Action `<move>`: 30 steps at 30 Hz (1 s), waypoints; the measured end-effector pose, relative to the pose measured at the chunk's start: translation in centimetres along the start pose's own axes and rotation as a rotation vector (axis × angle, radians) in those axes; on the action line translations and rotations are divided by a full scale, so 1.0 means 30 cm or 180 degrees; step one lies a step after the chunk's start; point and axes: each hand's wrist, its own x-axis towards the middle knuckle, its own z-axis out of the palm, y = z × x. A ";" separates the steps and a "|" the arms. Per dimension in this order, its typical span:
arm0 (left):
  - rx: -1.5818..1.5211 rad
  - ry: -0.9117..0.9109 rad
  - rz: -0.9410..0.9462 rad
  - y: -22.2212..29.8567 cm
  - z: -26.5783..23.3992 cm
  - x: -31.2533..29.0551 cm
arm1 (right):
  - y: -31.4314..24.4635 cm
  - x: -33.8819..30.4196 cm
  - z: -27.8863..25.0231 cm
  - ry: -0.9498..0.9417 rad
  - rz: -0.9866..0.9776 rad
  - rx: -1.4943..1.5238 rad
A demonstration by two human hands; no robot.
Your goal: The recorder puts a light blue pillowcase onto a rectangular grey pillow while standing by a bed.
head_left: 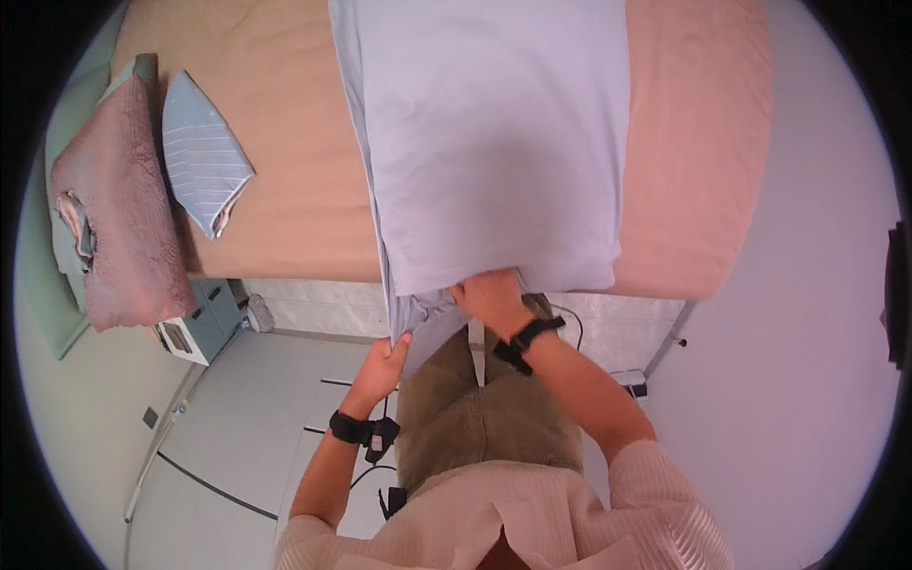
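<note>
A large pale lavender-blue cloth (494, 142), folded into a long layered rectangle, lies across the bed with its near end at the mattress edge. One loose corner hangs down in front of me. My left hand (382, 369) pinches that hanging corner between thumb and fingers, below the bed's edge. To its right, my right hand (492, 299) reaches in at the cloth's near edge. Its fingers go under the fold and are hidden, so their grip does not show. Each wrist wears a black strap.
The bed (703, 142) has a peach-orange sheet. A blue striped folded cloth (201, 157) and a dusty-pink quilted pillow (128, 209) lie at the left, near a green headboard (62, 294). Below stands a grey-blue bedside cabinet (211, 318). A dark cable (578, 323) runs under the bed edge.
</note>
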 end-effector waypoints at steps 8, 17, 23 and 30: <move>0.1855 0.0912 -0.0094 -0.178 0.000 0.173 | -0.079 -0.045 0.027 0.1225 -0.0748 0.0187; 0.2637 0.1342 0.2139 0.150 0.032 0.303 | -0.032 -0.103 -0.040 0.0249 -0.0930 0.0420; 0.3017 0.0070 0.2512 0.120 -0.018 0.174 | 0.095 -0.089 -0.127 -0.0018 0.0104 -0.0135; 0.4133 -0.0128 0.1494 0.153 0.053 0.369 | 0.030 -0.190 -0.225 0.0910 0.0104 0.0003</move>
